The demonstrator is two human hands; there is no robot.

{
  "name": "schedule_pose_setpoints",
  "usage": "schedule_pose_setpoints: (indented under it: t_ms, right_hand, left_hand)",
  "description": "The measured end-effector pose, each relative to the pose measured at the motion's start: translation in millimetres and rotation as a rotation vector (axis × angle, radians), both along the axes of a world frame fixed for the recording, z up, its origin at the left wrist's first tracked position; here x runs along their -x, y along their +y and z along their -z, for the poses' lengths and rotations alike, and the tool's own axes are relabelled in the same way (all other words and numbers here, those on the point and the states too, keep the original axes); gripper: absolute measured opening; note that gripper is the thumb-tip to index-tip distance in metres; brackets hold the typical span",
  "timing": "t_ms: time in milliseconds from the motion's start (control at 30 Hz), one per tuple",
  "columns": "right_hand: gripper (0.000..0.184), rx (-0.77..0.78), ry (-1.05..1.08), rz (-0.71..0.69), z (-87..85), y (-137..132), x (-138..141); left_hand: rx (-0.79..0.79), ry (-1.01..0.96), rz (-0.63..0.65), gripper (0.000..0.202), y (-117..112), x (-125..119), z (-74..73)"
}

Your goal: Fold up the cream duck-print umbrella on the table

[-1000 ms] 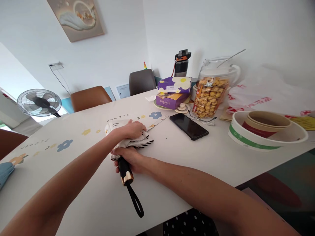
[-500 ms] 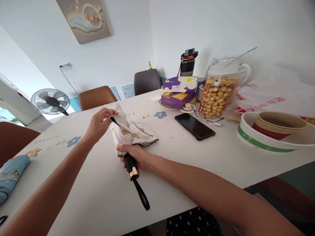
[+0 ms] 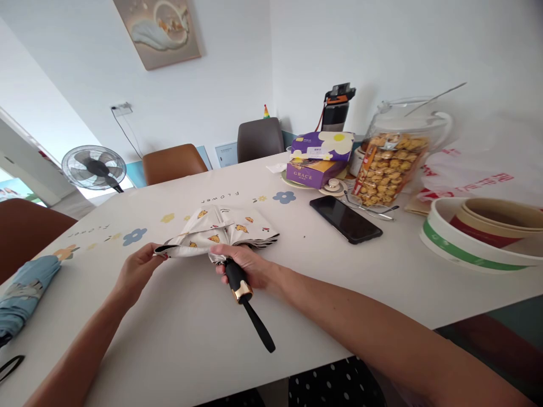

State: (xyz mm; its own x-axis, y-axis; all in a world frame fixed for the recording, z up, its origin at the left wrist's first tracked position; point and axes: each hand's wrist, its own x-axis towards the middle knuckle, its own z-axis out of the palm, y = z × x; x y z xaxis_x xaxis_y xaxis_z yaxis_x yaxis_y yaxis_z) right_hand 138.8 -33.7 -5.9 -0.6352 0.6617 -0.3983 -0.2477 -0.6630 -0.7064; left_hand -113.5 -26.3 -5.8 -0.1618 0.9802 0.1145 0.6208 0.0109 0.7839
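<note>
A white folding umbrella (image 3: 220,224) with small yellow-orange prints lies over the table in front of me, its canopy loosely folded in flaps. Its black handle with a gold band and a black wrist strap points toward me. My right hand (image 3: 244,263) is closed around the top of the handle and the gathered cloth there. With fingers pinched, my left hand (image 3: 142,268) grips the dark-lined edge of one canopy flap, stretched out to the left. A second, light blue umbrella (image 3: 27,294), rolled up, lies at the table's left edge.
On the right of the white table (image 3: 169,345) are a phone (image 3: 345,219), glasses (image 3: 373,212), purple boxes (image 3: 311,172), a jug of snacks (image 3: 388,164), paper bowls (image 3: 475,240) and a plastic bag (image 3: 479,164). A black bottle (image 3: 336,110) stands behind. Chairs and a fan (image 3: 94,168) are beyond.
My left hand has drawn a canopy flap down and to the left, spreading the cloth. My right hand still holds the umbrella by its handle. The view has shifted slightly left.
</note>
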Motion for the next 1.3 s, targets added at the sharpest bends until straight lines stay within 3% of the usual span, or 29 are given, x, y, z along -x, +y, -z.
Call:
schedule_pose_setpoints:
  t_ms: [100,167,267,400,500,600,733,800,967,1100,1200,1300]
  right_hand:
    - [0.035,0.015,0.095,0.039,4.5,3,0]
    - [0.034,0.013,0.145,0.09,6.9,5,1]
    - [0.031,0.035,0.065,0.085,7.5,6,3]
    - [0.023,0.045,0.003,0.067,2.9,3,3]
    - [0.017,0.031,-0.008,0.074,-0.3,1,3]
    - [0.016,0.024,-0.011,0.063,2.1,1,4]
    - [0.017,-0.007,0.003,0.066,8.4,3,5]
    - [0.021,-0.018,-0.028,0.086,7.9,3,4]
    - [0.024,-0.067,-0.061,0.153,0.9,3,0]
    - [0.025,-0.123,0.002,0.227,5.4,7,1]
    - [0.023,-0.162,0.005,0.264,10.9,9,5]
    - [0.019,-0.206,-0.027,0.276,11.9,7,8]
  left_hand:
    - [0.036,-0.167,0.059,0.013,3,3,6.9]
    - [-0.019,-0.322,0.083,0.013,4,7,8.1]
    - [-0.054,-0.505,0.114,0.013,4,16,8.2]
    - [-0.01,-0.59,0.183,0.011,3,19,7.5]
    - [0.029,-0.514,0.176,0.028,1,9,7.1]
    - [0.063,-0.271,0.154,0.053,-2,-6,10.4]
    - [-0.019,0.237,0.153,0.039,-1,-18,21.9]
    - [-0.006,0.352,0.119,0.032,2,-17,26.4]
    - [0.074,0.26,-0.05,0.033,6,-5,21.5]
    - [-0.121,0.14,-0.2,0.039,0,-15,4.9]
    - [-0.22,0.07,-0.117,0.03,-1,-47,-4.9]
    - [-0.193,-0.043,0.065,0.046,5,-90,-7.0]
